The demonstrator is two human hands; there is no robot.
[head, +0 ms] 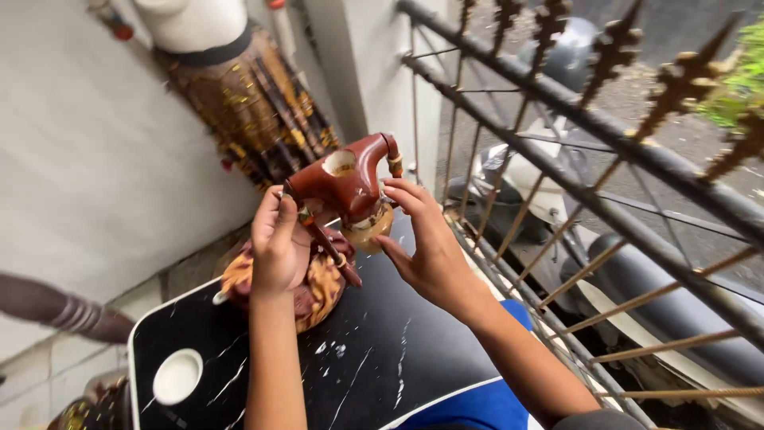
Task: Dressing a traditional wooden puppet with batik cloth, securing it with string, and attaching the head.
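Observation:
A glossy reddish-brown carved figurine piece (350, 179) with a round hollow on top is held up above a small black marble-patterned table (374, 358). My left hand (278, 247) grips its left side and a thin brown stick with gold bands (322, 239). My right hand (426, 247) holds the right side, fingers around a tan rounded part (370, 229) underneath. Below them lies a bundle of red and yellow patterned cloth (314, 287) on the table.
A white round cap (177, 376) rests on the table's near left. A mannequin torso in a brown and gold patterned skirt (239, 95) stands by the white wall. A spiked metal railing (605, 159) runs on the right, with parked scooters (541, 183) below.

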